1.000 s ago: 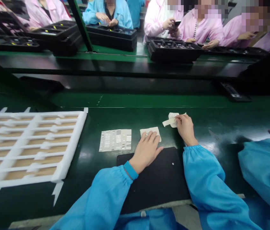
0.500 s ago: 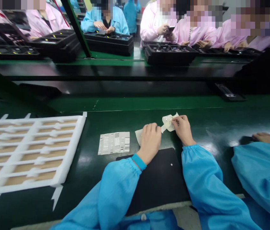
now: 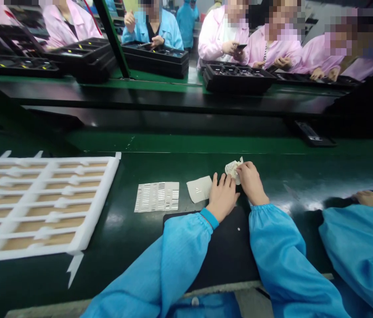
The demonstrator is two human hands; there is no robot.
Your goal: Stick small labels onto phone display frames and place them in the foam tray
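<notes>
My right hand [image 3: 251,184] pinches a crumpled piece of pale backing paper [image 3: 231,168] against the green bench, with fingertips on its right side. Close beside it, my left hand [image 3: 223,194] lies palm down with its fingers spread, the fingertips near the paper's lower edge. A small whitish sheet [image 3: 197,192] with a few thin marks rests just left of my left hand. Farther left lies a sheet of silvery label strips [image 3: 157,197]. Below both hands is a black mat [image 3: 227,251] bearing a tiny white dot-like piece [image 3: 238,229].
A white-framed, slatted tray [image 3: 105,194] with brown compartments occupies the left side. A co-worker's blue sleeve [image 3: 360,238] comes in from the right. At the bench's far right sits a black device-like part [image 3: 315,133]. Several people work behind black trays [image 3: 239,79] across the line.
My left hand has let go of the small whitish sheet and shifted right, its fingers spreading. The pale strip beside the paper is no longer visible, and the paper looks more bunched under my right hand.
</notes>
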